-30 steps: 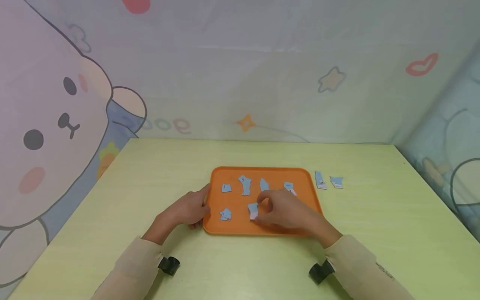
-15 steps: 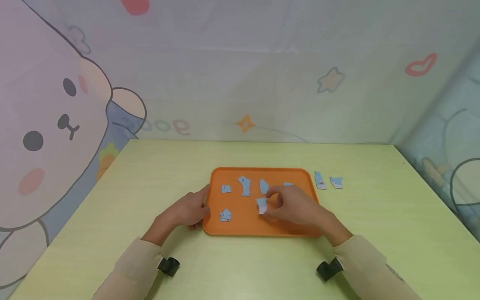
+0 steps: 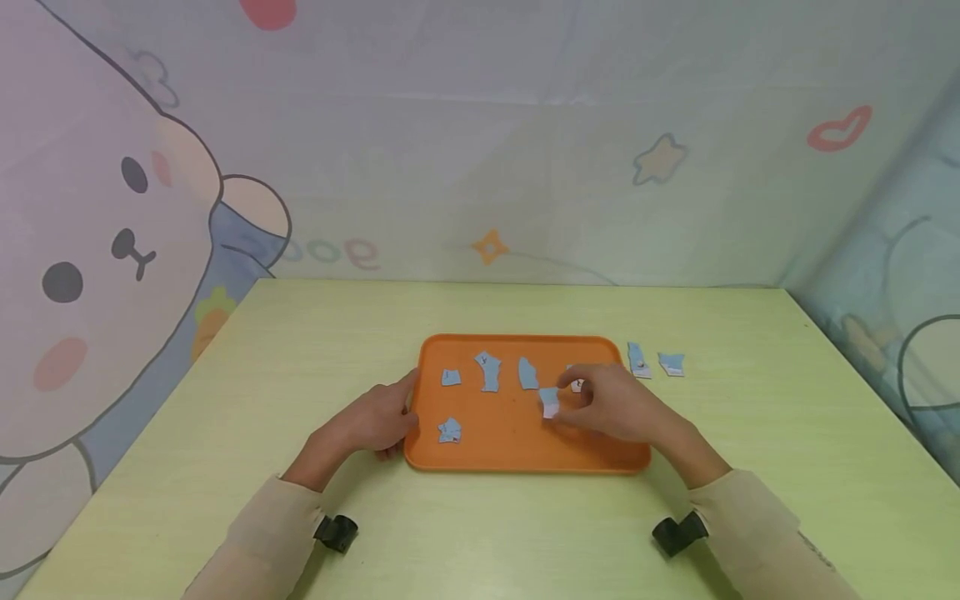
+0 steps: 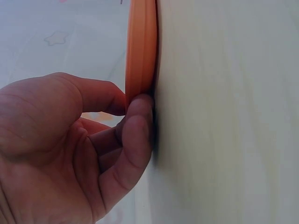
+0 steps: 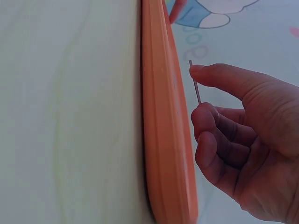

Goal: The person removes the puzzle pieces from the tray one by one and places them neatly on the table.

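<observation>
My right hand (image 3: 618, 404) pinches a small blue-and-white puzzle piece (image 3: 550, 403) by its edges between thumb and fingers, over the right half of the orange tray (image 3: 517, 454). Edge-on in the right wrist view, the piece (image 5: 196, 88) is thin and held above the tray's rim. The left hand (image 3: 377, 417) grips the tray's left side. In the left wrist view its thumb lies at the rim, and the fingertips (image 4: 140, 105) curl against the tray's underside. Partly behind the right fingers lies another piece (image 3: 577, 386).
On the tray are several more pieces: a small one (image 3: 451, 377), a tall one (image 3: 489, 372), a narrow one (image 3: 528, 373), and a jagged cluster (image 3: 450, 431) at front left. Two pieces, a strip (image 3: 638, 361) and a wider one (image 3: 672, 364), lie on the table right of the tray.
The right hand has moved right and slightly away from the person, carrying the pinched puzzle piece from the tray's middle. The left hand stays at the tray's side.
</observation>
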Demonstrator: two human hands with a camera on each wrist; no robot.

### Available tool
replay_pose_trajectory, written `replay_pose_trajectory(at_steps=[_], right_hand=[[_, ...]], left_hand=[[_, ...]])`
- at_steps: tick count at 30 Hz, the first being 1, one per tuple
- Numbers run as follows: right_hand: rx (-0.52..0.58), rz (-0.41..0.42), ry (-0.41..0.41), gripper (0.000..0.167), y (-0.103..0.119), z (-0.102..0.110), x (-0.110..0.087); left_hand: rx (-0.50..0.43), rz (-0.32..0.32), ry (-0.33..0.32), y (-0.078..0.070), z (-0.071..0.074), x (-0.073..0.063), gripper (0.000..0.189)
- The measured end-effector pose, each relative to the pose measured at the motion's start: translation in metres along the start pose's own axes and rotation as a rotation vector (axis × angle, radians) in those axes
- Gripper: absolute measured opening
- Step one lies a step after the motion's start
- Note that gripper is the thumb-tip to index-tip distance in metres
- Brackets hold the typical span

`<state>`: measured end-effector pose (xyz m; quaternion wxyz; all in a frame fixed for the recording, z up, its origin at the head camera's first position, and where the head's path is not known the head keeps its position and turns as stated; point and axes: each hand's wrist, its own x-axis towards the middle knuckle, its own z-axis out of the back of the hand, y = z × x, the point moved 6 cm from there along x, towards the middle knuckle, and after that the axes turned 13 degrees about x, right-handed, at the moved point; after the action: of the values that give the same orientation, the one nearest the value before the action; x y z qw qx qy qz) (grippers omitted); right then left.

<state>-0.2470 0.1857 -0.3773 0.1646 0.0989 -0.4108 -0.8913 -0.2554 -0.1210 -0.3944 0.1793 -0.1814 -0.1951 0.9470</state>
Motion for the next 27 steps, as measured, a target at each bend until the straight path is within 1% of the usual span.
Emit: replay_pose_trajectory(at_steps=[5, 8, 16, 27], right_hand=[[-0.024, -0.003, -0.019, 0.046, -0.009, 0.007, -0.002], [-0.028, -0.007, -0.031, 0.044, -0.015, 0.012, -0.004], [-0.064, -0.018, -0.07, 0.044, -0.024, 0.025, -0.009], [-0.033, -0.062, -0.096, 0.047, -0.037, 0.041, -0.015]], left_hand=[[-0.001, -0.008, -0.001, 0.0, 0.0, 0.0, 0.076], [-0.004, -0.007, -0.001, 0.0, 0.0, 0.001, 0.076], [-0.006, -0.004, 0.002, 0.0, 0.0, 0.0, 0.077], [-0.006, 0.011, 0.0, 0.001, -0.001, 0.001, 0.077]])
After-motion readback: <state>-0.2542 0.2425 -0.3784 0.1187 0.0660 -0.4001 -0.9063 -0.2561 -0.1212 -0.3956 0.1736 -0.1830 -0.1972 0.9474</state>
